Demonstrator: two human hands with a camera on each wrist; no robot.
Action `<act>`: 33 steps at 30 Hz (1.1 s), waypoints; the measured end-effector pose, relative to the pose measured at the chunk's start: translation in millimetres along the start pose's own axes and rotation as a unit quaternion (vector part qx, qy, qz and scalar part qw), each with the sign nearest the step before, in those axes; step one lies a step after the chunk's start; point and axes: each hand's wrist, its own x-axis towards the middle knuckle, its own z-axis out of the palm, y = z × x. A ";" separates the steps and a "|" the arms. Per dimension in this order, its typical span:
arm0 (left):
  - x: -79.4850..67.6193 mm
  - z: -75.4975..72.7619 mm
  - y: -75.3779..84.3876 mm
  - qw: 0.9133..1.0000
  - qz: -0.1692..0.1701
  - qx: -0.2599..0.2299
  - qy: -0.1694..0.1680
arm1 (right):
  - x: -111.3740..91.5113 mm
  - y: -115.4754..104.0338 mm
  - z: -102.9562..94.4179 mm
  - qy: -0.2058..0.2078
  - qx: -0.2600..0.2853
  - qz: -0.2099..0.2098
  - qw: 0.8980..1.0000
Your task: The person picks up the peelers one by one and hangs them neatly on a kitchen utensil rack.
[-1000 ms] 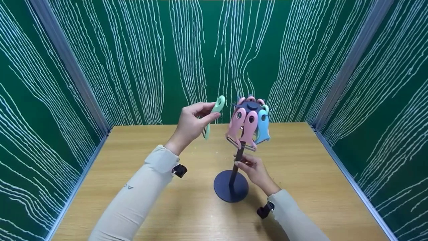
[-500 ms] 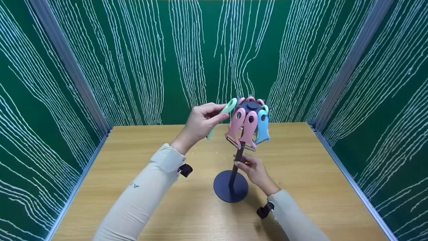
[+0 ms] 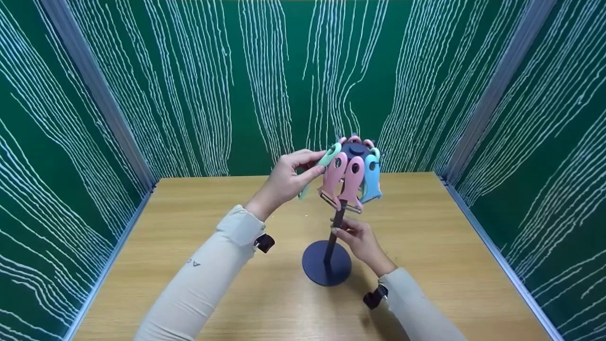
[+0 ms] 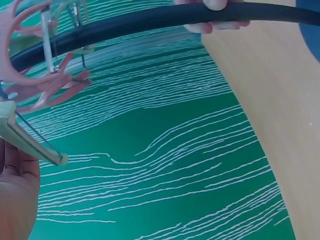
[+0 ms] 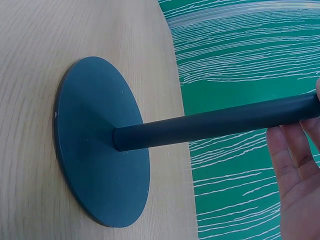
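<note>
My left hand [image 3: 291, 176] pinches a light green peeler [image 3: 330, 155] by its handle, its looped end against the left side of the rack's top. In the left wrist view the green peeler's blade end [image 4: 32, 142] points down and out from the fingers. The dark rack [image 3: 356, 150] carries several peelers round its top: pink peelers [image 3: 352, 182] at the front, a blue peeler [image 3: 372, 176] at the right, and more loops behind. Lower down, my right hand [image 3: 358, 239] grips the rack's pole [image 5: 215, 122] between thumb and fingers.
The rack's round base [image 3: 326, 263] stands on the wooden table [image 3: 227, 293]. Green walls [image 3: 199, 94] with white wavy lines close in the back and both sides, joined by grey corner posts [image 3: 502, 90].
My left hand has moved right with the green peeler, bringing its loop from apart to against the rack's top. The right hand and the rack stay where they were.
</note>
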 end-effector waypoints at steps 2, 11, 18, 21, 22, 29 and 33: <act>-0.7 1.3 -1.2 1.000 -0.003 -0.001 -0.006 | 0.3 -0.5 0.3 0.002 -0.002 -0.002 1.000; -1.6 7.3 -8.3 1.000 0.002 -0.007 -0.012 | 1.6 2.1 3.0 0.011 0.000 -0.037 0.999; -1.5 10.0 -14.1 1.000 0.010 -0.012 -0.003 | 3.2 0.4 2.0 0.006 -0.007 -0.011 1.000; -2.7 10.3 -16.6 1.000 0.016 -0.011 0.000 | 3.2 -0.7 0.9 0.005 -0.013 -0.009 1.000; -3.4 10.2 -17.9 1.000 0.017 -0.010 0.002 | 3.1 -1.2 0.2 0.004 -0.012 -0.009 1.000; -15.7 5.0 -29.7 1.000 0.003 0.007 0.023 | 3.5 -3.3 -2.6 0.000 -0.009 -0.006 1.000; -26.7 0.6 -39.6 0.999 -0.004 0.017 0.035 | 3.4 -5.4 -2.4 -0.006 -0.014 0.000 1.000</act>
